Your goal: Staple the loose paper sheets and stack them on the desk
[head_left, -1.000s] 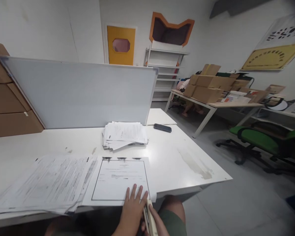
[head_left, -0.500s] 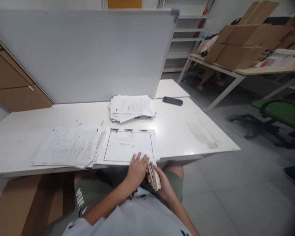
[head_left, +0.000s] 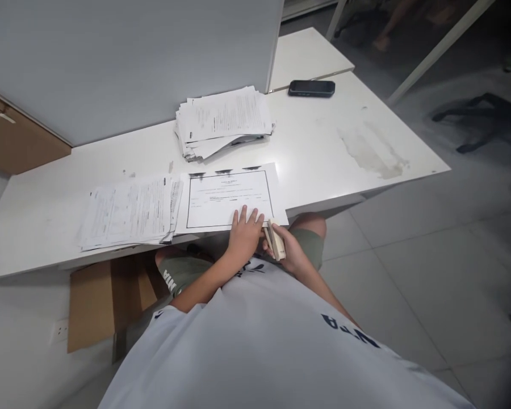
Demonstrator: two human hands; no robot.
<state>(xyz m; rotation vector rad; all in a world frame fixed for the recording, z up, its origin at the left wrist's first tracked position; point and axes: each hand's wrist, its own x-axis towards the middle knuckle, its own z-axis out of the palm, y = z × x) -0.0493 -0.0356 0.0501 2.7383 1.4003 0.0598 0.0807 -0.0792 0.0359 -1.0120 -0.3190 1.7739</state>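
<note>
My left hand [head_left: 246, 233] lies with fingers spread on the near edge of a bordered printed sheet [head_left: 230, 196]. In my right hand [head_left: 290, 250] is a cream-coloured stapler [head_left: 276, 241], held at the sheet's near right corner. Its front end meets the paper's edge; whether the jaws are around the paper I cannot tell. Left of the sheet rests a spread pile of printed papers [head_left: 128, 213], partly over the desk's front edge. Farther back lies a thicker stack of papers [head_left: 227, 116].
A dark phone [head_left: 311, 88] lies at the back right of the white desk [head_left: 315, 147]. Behind the papers stands a whiteboard [head_left: 132, 62]. Below the desk, at left, is a cardboard box [head_left: 91, 304]. A chair base [head_left: 485, 116] stands on the floor at right.
The camera view has tilted down, so the desk and papers appear higher. The stapler is still in my right hand, and my left hand still rests on the sheet.
</note>
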